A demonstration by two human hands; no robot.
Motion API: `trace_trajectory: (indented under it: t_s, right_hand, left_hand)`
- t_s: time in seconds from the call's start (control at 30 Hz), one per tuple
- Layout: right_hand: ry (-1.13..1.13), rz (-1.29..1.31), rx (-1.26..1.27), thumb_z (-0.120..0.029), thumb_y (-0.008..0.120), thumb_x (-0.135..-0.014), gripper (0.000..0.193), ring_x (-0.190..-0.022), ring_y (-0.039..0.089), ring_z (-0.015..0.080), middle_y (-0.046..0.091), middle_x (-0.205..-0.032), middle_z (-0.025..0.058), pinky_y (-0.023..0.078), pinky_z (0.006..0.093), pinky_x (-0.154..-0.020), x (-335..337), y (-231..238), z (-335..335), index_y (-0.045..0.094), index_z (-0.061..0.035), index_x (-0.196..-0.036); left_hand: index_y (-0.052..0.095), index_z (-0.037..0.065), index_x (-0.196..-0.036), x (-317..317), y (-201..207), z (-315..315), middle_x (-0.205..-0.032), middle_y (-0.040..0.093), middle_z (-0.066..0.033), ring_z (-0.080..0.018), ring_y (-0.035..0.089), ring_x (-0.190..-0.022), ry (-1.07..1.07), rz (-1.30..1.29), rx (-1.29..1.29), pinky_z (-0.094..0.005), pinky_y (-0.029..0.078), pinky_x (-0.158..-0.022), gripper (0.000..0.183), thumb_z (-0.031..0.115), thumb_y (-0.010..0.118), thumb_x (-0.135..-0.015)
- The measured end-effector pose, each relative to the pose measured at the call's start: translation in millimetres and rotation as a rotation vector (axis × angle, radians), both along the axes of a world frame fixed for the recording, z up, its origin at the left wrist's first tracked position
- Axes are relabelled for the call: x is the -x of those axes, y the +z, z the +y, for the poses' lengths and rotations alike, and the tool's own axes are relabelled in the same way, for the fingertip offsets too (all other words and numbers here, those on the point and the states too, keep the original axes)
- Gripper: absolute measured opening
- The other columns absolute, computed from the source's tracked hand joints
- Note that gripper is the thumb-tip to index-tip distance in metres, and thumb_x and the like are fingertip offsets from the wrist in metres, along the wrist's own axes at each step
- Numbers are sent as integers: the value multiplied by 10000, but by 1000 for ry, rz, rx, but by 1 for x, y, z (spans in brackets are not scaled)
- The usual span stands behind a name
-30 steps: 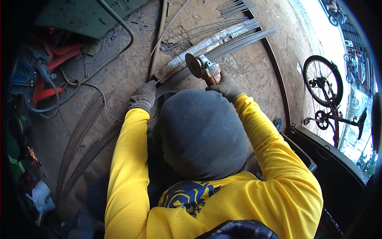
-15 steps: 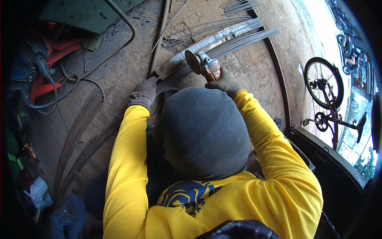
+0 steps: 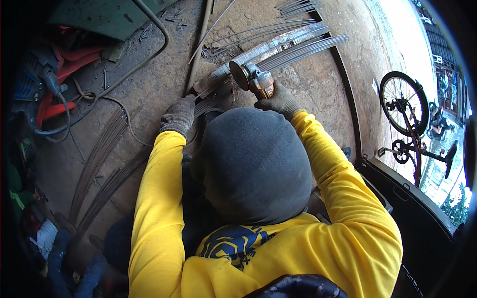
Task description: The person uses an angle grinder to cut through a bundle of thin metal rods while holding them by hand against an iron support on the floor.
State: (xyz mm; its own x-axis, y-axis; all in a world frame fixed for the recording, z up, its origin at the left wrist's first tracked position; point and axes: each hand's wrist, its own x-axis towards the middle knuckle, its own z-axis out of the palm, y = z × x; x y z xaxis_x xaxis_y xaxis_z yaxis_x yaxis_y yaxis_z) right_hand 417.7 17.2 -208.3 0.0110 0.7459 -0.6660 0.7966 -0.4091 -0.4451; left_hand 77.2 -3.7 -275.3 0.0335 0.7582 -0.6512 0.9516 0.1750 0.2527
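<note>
My left hand (image 3: pixel 178 117), in a grey work glove, is closed around thin metal rods (image 3: pixel 201 108) at the near end of a metal bar (image 3: pixel 202 85). Its fingertips are partly hidden. The gloved right hand (image 3: pixel 281 101) grips the body of an angle grinder (image 3: pixel 261 84). The grinder's round disc (image 3: pixel 239 76) stands over the rods, between my hands. Small orange sparks (image 3: pixel 231 93) show just below the disc. Beyond it, the bundle of straight rods (image 3: pixel 303 52) runs to the upper right beside a long silvery strip (image 3: pixel 278 45).
Dark rods (image 3: pixel 102 161) lie on the floor at left, near cables and a red-and-blue machine (image 3: pixel 49 82). A steel edge (image 3: pixel 348 94) crosses the right side. A bicycle (image 3: pixel 405 104) stands beyond it. Another person's blue-clad legs (image 3: pixel 89 273) show at lower left.
The grinder has shifted slightly left, and sparks now appear under its disc. My left hand has stayed put. At lower left, sparks have vanished and the other person's legs have shifted.
</note>
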Motion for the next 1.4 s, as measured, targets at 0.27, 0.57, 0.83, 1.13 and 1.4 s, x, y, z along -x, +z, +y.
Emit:
trace_trajectory:
  t_s: [0.27,0.57,0.83,1.13,1.4]
  right_hand:
    - [36,-67,-19,-440,886,-654,914,-1165,687,419,699,-1230,291,539,470,-1022,7,5,3,555,25,-1369]
    - [-79,33,-58,-399,892,-647,887,-1136,701,404,708,-1213,273,540,462,-1011,4,7,-6,556,-16,-1374]
    - [-70,32,-80,-386,877,-661,844,-1108,711,401,716,-1191,264,555,461,-979,-7,-4,-14,555,-5,-1341]
    - [38,-26,-70,-431,873,-636,903,-1130,709,406,714,-1205,275,557,461,-1006,1,-6,-6,556,8,-1359]
    - [60,1,-75,-432,872,-635,915,-1134,707,410,711,-1217,276,557,456,-1007,1,-12,-4,554,5,-1373]
  left_hand:
    - [635,127,-1273,-1,-3,-1,-1272,667,-256,-483,622,-1189,15,-28,-2,-566,528,-979,349,342,428,-1092]
    - [630,119,-1288,11,-13,-6,-1308,659,-238,-478,617,-1205,9,-18,-12,-563,523,-999,393,364,388,-1099]
    - [648,80,-1302,17,-13,-18,-1354,648,-226,-446,587,-1278,119,-118,-93,-537,476,-1077,520,480,397,-1085]
    - [671,86,-1294,6,-2,-8,-1367,644,-229,-445,582,-1299,161,-23,45,-536,461,-1101,555,515,393,-1076]
    - [657,74,-1315,3,1,-6,-1372,639,-239,-452,583,-1295,160,-23,82,-534,466,-1102,566,515,392,-1077]
